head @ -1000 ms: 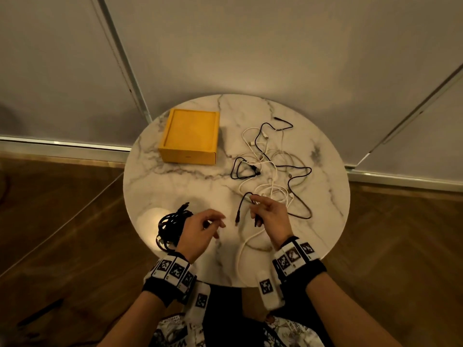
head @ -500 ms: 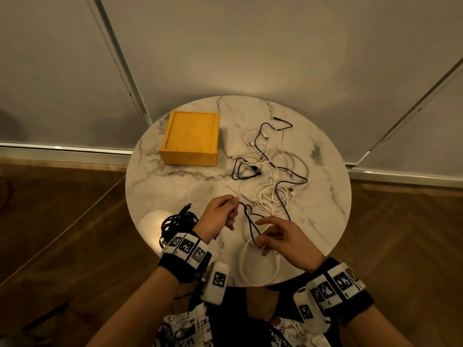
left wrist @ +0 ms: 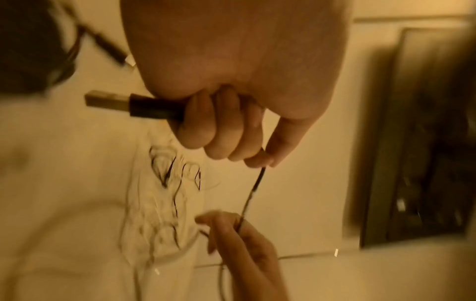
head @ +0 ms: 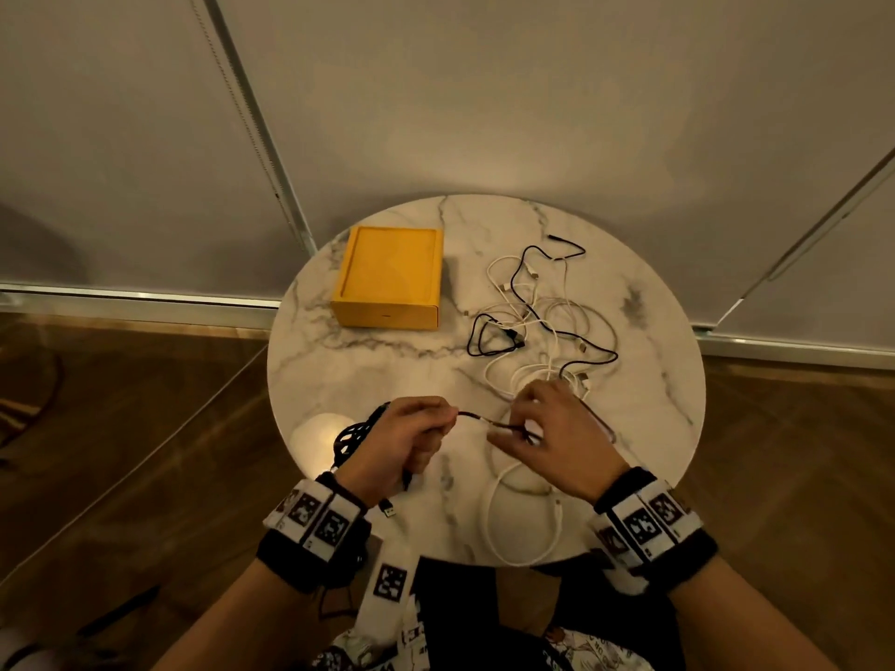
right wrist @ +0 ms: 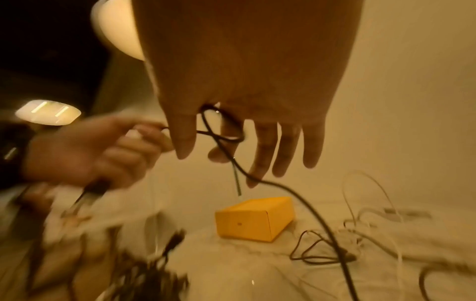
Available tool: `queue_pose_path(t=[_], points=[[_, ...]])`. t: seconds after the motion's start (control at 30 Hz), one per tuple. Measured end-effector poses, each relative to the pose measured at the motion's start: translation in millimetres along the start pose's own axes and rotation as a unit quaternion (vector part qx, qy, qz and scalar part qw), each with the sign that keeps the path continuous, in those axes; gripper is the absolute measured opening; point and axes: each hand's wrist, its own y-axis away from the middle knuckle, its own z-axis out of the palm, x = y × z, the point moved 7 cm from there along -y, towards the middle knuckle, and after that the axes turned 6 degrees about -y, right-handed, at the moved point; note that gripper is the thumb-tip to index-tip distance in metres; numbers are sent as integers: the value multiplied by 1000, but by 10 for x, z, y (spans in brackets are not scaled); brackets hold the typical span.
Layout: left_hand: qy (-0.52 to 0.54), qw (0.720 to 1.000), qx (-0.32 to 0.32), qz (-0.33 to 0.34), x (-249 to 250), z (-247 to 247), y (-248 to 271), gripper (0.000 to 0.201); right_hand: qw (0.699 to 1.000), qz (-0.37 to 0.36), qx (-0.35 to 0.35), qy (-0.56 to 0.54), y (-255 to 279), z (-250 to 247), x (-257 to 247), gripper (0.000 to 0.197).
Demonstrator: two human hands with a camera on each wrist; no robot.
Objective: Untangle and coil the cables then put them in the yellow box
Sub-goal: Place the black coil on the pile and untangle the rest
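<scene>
Legible text: none. Wristbands (head: pixel 315 518) on both wrists carry black-and-white square marker patterns, without letters or numbers. Printed fabric (head: pixel 387 646) at the lower edge of the head view bears fragments of lettering, too small and cut off to read.

The left hand (head: pixel 402 443) hides most of the black cable bundle (head: pixel 352 434) on the table (head: pixel 339 370). In the right wrist view this hand is a blur, and so is the bundle. The white cable (head: pixel 525 525) runs out of sight under the right hand (head: pixel 557 438). In the left wrist view the tangle (left wrist: pixel 175 195) is smeared
</scene>
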Motion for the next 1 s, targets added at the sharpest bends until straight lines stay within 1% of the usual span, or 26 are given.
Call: queue_pose_path(t=[0.03,0.07,0.1,0.17,0.23,0.3,0.37,0.4,0.43,0.47,0.5,0.53,0.6,0.63,0.67,0.7,0.73,0.77,0.8,0.83,0.87,0.93,1.0], points=[[-25,1000,18,7,21,-62,39,39,997,-14,-53,47,29,66,-5,37],[-29,999,28,7,45,-118,67,39,995,-17,-89,52,47,105,4,35],[-12,999,32,4,49,-159,82,37,993,-10,-110,36,75,102,29,35],[43,999,33,5,79,-210,103,34,991,22,-128,-21,114,72,114,38],[89,995,40,18,123,-248,94,30,981,60,-144,-117,156,65,141,40],[131,991,28,13,126,-238,78,27,975,78,-126,-169,182,74,141,37],[163,987,-1,-3,112,-156,60,28,978,91,-77,-174,129,7,151,27],[169,985,-15,-8,111,-94,48,28,973,99,-58,-198,92,-47,140,24],[172,985,-26,-9,110,-38,53,28,961,107,-51,-250,60,-74,101,24],[174,984,-32,-8,118,12,50,30,939,112,-45,-323,28,-87,52,28],[181,983,-39,-7,135,60,50,31,908,117,-32,-400,2,-110,0,31],[198,979,-48,-3,159,92,52,32,877,126,-5,-463,-20,-137,-40,31],[254,963,-81,18,269,161,59,29,830,161,70,-530,-26,-217,-33,25],[282,954,-99,35,341,184,70,27,821,179,99,-533,-16,-237,3,27],[301,945,-116,55,416,204,77,25,835,183,113,-506,-4,-262,27,30],[313,938,-128,78,502,225,84,23,874,170,112,-441,1,-285,38,32],[316,935,-126,101,590,247,80,21,925,134,90,-344,0,-284,5,33],[311,937,-107,119,653,248,56,22,966,86,44,-241,1,-231,-85,34],[294,944,-76,130,693,232,7,27,988,41,-17,-150,19,-126,-182,37],[266,953,-47,139,727,212,-38,32,994,10,-68,-81,48,-33,-270,42],[227,962,-27,150,749,194,-82,35,995,-14,-97,-37,76,27,-343,48],[127,977,-4,173,768,166,-139,34,992,-52,-113,25,95,59,-462,51],[15,981,13,193,754,152,-129,31,988,-85,-117,62,90,35,-568,54]])
